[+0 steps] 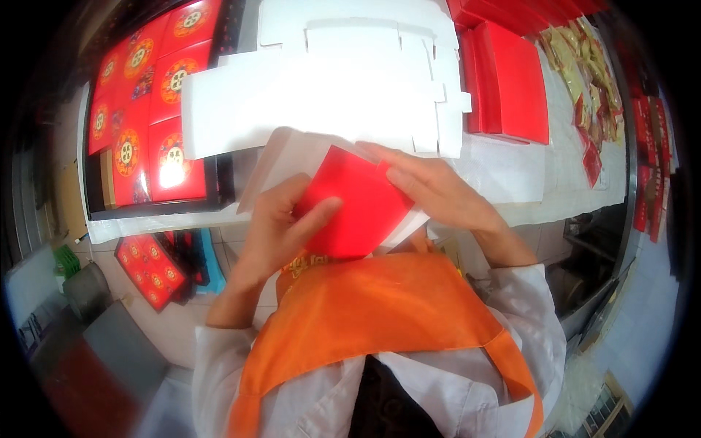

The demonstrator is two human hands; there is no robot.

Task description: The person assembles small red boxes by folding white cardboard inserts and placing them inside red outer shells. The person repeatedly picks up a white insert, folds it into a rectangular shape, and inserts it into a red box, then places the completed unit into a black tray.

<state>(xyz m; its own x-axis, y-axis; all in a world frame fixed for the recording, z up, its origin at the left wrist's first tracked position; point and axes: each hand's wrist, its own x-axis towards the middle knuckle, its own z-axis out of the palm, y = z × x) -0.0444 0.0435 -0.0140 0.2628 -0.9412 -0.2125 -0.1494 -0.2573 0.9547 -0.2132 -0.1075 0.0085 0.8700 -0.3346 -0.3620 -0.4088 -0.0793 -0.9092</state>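
Note:
A partly folded carton [354, 201] with a red panel and pale flaps is in front of my orange apron, tilted, just off the table's near edge. My left hand [281, 226] grips its left side, thumb lying on the red face and the other fingers mostly hidden. At the upper right edge, my right hand [438, 190] pinches the carton between thumb and extended fingers. Just beyond lies a stack of flat white carton blanks [314, 102] with cut tabs along the right side.
To the left, a black tray [215, 201] holds several red boxes [171, 84] with round gold designs. Red cartons [515, 84] stand at the right, beside gold and red packets [588, 80]. Below the table's left end, a red patterned box [150, 270] is near a green basket [66, 260].

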